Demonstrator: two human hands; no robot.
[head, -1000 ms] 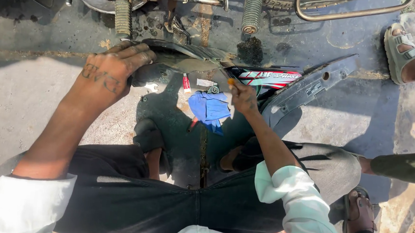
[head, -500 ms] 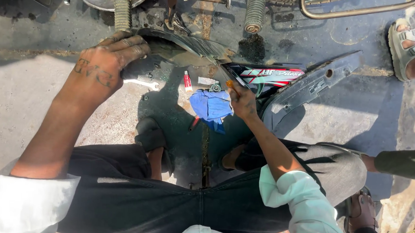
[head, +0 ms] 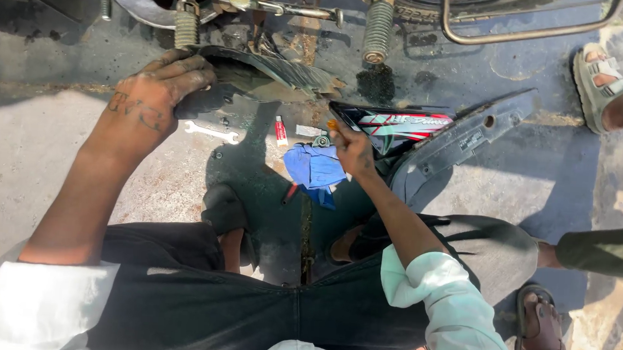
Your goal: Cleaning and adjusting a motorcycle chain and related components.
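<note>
A: Where are the 2 hands?

B: The left hand (head: 154,93) lies on the curved black mudguard (head: 260,74) below the motorcycle's frame, fingers curled over its edge and gripping it. The right hand (head: 352,150) is lower, closed around a small orange-tipped tool (head: 333,125); I take it for a screwdriver handle, but most of it is hidden in the fist.

A: And the mudguard itself?

B: It sits on the ground, tilted, just under the 2 coil springs (head: 378,31) of the rear suspension. I cannot tell whether it is still fastened to the frame.

A: What lies about?

B: A silver spanner (head: 211,131) on the concrete between the hands, a small red-and-white tube (head: 280,130) beside it, and a blue rag (head: 315,168) right under the right hand. A dark side panel (head: 465,137) with red and white graphics lies to the right.

A: How far along does the work look?

B: My judgement: well into stripping. The side panel is already off and set down, tools are out. The mudguard is the part in hand; whether it is free remains unclear.

A: Anyone else?

B: A sandalled foot (head: 600,81) at the upper right, belonging to another person.
</note>
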